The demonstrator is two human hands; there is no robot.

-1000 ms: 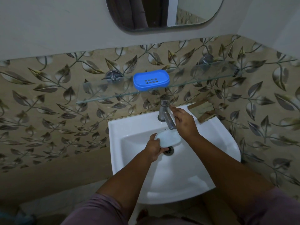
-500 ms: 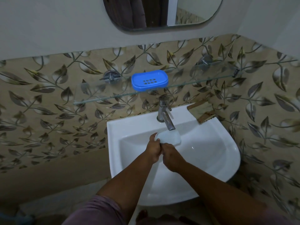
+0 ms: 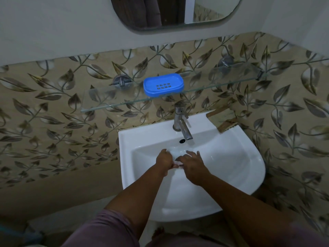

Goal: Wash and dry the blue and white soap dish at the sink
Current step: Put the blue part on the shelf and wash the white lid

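The blue slotted part of the soap dish (image 3: 163,84) sits on the glass shelf (image 3: 114,104) above the sink. Its white part (image 3: 176,152) is low in the white basin (image 3: 231,157), under the tap spout (image 3: 185,131), with water on it. My left hand (image 3: 164,162) grips the white part at its left end. My right hand (image 3: 193,164) lies over its right side with fingers spread across it; how far they curl round it is hidden. Most of the white part is covered by both hands.
A chrome tap (image 3: 179,118) stands at the back of the basin, with an overflow hole (image 3: 182,141) below it. A mirror (image 3: 170,13) hangs above. Leaf-patterned tiles cover the wall. A brown-edged gap (image 3: 224,120) shows behind the basin's right corner.
My right hand left the tap handle and came down onto the white part. Both hands and the white part have sunk lower into the basin, and water now runs over it.
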